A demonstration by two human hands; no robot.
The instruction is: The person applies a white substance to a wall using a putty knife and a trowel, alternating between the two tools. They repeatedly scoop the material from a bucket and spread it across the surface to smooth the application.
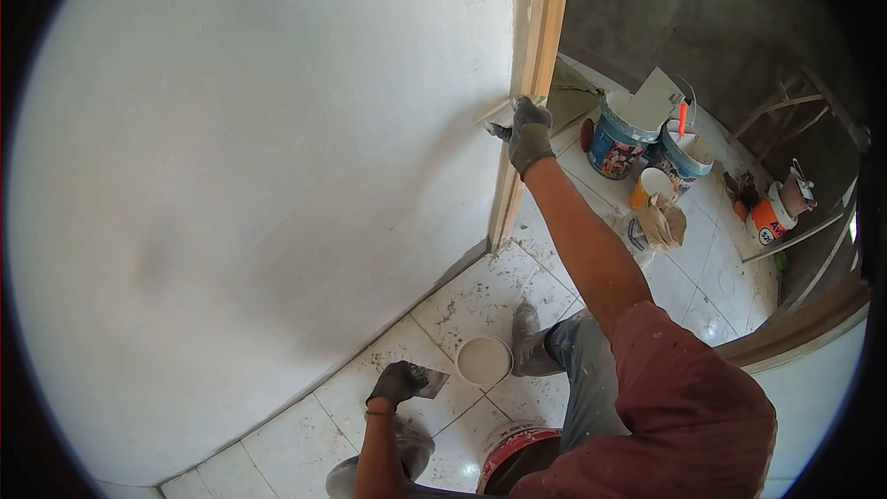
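Observation:
My right hand, in a dark glove, is closed around a putty knife. The pale blade of this putty knife lies against the white wall, right beside the wooden door frame. Lower down, my gloved left hand grips a second putty knife, whose flat metal blade points right over the floor. A round white tub with pale contents stands on the tiles just right of that blade. Both handles are mostly hidden by my fingers.
Through the doorway stand two blue buckets, a yellow pot, a crumpled paper bag and an orange-and-white bucket. A red-rimmed bucket is by my legs. White floor tiles are spattered.

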